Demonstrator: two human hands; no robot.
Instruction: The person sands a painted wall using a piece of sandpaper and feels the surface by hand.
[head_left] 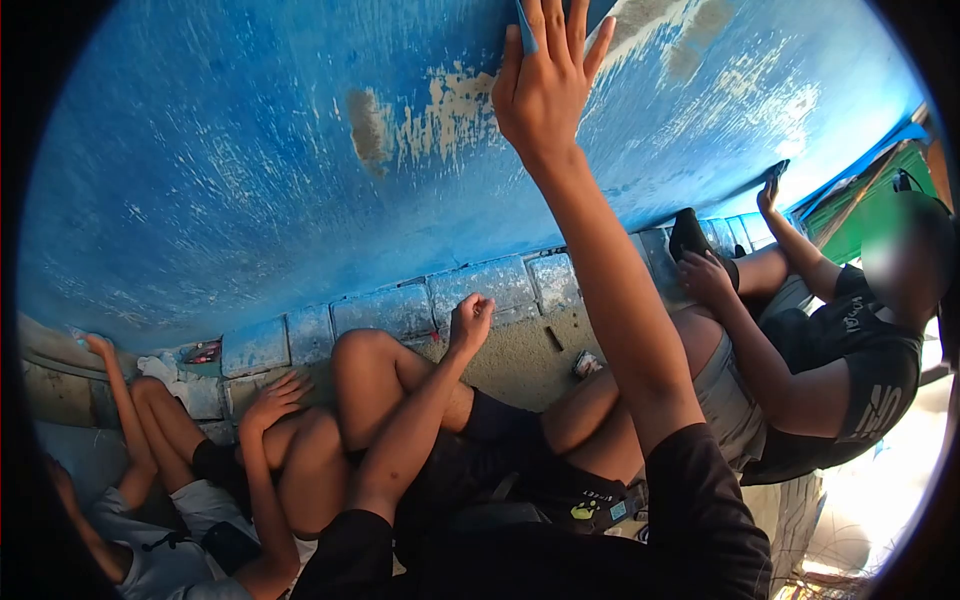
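My right hand [548,95] is raised flat against the blue wall [250,150], its upper fingers cut off by the frame's top edge. Between its thumb and index finger shows a corner of a blue-grey piece of sandpaper [527,32], pressed to the paint. Around it, the wall has scratched patches where pale and grey layers show through. My left hand [472,322] hovers by my bent knee, fingers curled in, with nothing visible in them.
At the right, a person [830,350] sits with one hand on the wall, holding a dark piece. Another person [170,530] sits at the left, one hand raised to the wall. Grey blocks [480,295] line the wall's foot. A crumpled wrapper [588,363] lies near my legs.
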